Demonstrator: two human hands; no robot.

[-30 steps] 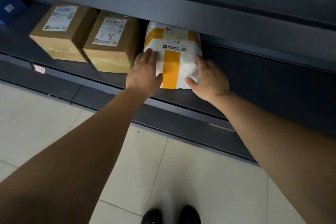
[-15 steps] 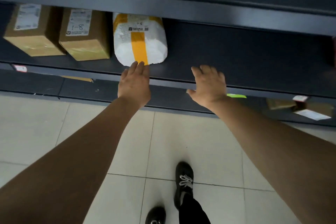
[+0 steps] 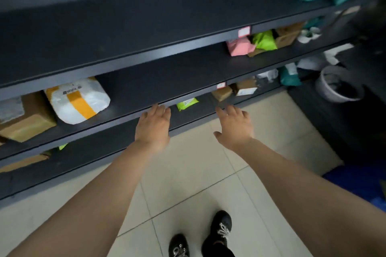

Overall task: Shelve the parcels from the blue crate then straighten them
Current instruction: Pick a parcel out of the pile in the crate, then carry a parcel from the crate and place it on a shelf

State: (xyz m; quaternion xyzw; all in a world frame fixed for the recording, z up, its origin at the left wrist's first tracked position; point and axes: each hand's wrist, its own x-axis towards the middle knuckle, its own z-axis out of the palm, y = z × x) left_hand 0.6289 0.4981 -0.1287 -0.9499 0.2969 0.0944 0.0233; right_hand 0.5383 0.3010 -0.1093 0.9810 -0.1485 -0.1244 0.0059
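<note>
Both bare arms outstretched, left hand (image 3: 153, 126) flat, fingers straight, right hand (image 3: 234, 126) spread, empty

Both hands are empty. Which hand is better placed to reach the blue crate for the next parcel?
The right hand. The blue crate sits low at the right edge, on that arm's side. The left hand is by the shelf, farther from it.

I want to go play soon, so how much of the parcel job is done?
Done: the white plastic-wrapped parcel with yellow tape lies on the dark metal shelf beside a brown cardboard box. In hand: nothing; the left hand and right hand are open and empty. Left: the blue crate shows at the right edge, contents hidden, so more parcels may wait, plus straightening.
</note>
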